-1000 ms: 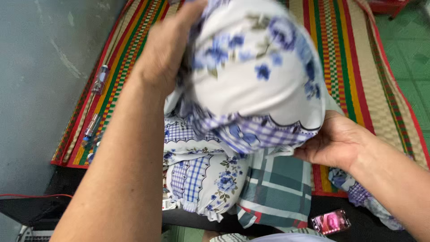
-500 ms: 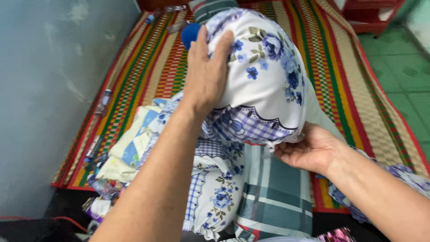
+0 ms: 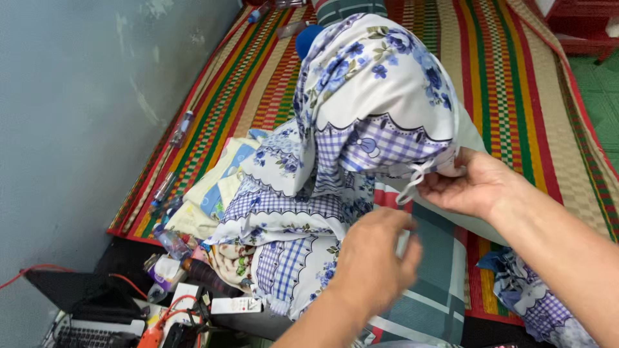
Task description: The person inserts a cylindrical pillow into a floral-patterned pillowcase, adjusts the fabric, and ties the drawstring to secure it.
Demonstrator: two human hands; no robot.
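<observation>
A pillow in a white case with blue flowers and a checked border (image 3: 380,90) stands upright in front of me. My right hand (image 3: 474,183) pinches the case's open lower edge, where a thin white tie string (image 3: 412,183) hangs. My left hand (image 3: 374,258) hovers just below the case's opening, fingers loosely curled, holding nothing that I can see. Under the pillow lies a pile of matching floral and checked cloth (image 3: 284,212) and a pillow in a green plaid case (image 3: 425,283).
A striped woven mat (image 3: 503,77) covers the floor, with a grey wall (image 3: 71,116) to the left. Small bottles (image 3: 182,127) lie along the mat's left edge. A laptop, cables and a remote (image 3: 235,305) sit at lower left. More floral cloth (image 3: 535,299) lies at lower right.
My left hand has left the top of the pillow and dropped down to the case's opening. The right hand keeps its grip on the lower edge. The view has shifted left.
</observation>
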